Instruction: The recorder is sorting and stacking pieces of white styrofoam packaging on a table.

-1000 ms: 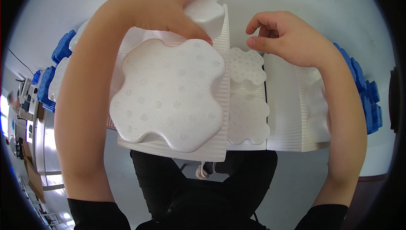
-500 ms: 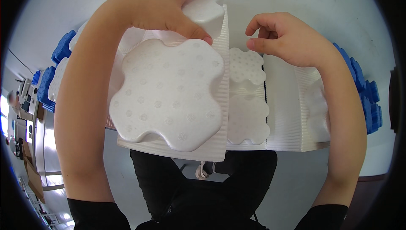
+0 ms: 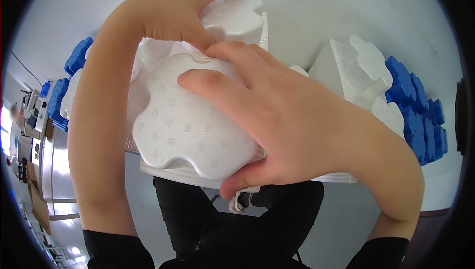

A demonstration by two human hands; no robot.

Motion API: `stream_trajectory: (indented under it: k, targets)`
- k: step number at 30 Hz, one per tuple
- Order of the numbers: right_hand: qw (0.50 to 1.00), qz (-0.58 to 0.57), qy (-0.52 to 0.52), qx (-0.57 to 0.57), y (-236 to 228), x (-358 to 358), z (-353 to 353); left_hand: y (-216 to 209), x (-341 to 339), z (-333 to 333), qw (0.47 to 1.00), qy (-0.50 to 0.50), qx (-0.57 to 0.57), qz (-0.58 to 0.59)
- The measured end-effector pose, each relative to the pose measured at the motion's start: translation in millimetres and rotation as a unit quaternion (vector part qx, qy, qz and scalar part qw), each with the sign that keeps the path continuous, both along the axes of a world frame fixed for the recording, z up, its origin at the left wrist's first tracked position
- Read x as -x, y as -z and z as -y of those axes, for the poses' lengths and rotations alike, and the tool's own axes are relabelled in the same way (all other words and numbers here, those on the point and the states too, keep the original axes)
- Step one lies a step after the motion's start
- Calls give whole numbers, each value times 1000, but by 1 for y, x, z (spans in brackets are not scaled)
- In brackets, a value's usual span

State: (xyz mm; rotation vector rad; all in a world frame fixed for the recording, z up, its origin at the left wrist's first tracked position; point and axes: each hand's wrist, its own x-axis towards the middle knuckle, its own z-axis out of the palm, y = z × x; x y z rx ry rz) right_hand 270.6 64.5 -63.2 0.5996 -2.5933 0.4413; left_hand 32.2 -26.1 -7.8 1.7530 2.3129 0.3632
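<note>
A large white scalloped block (image 3: 175,115) with a dotted top stands in the middle, close to my body. My right hand (image 3: 277,111) spans its right side, thumb at the near edge and fingers across the top. Behind it stands another white scalloped block (image 3: 232,16). My left hand (image 3: 180,14) grips that one from the left, its thumb on the near side and a finger along the far side. The left thumb is close beside the fingers of my right hand. Ribbed white material (image 3: 173,176) shows below the near block. My right hand hides much of the area beneath it.
To the right stands a white ribbed piece (image 3: 334,66) with a scalloped white block (image 3: 368,64) against it. Stacked blue scalloped blocks (image 3: 415,115) are at the far right, and more blue blocks (image 3: 58,98) at the left. A metal-edged bench (image 3: 60,170) runs along the left.
My right hand has moved left and nearer, from above the right-hand blocks onto the near large block. The left hand and its block have shifted slightly left and nearer.
</note>
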Motion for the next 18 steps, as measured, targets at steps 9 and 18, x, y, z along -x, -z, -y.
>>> stream_trajectory:
  k: [9,18]
  targets:
    - [996,17,-24,79,2,1,-4,0,-3,-2,997,28,-53,48]
    - [993,41,-16,108,-4,1,-5,5,-3,-3,992,54,-116,-1]
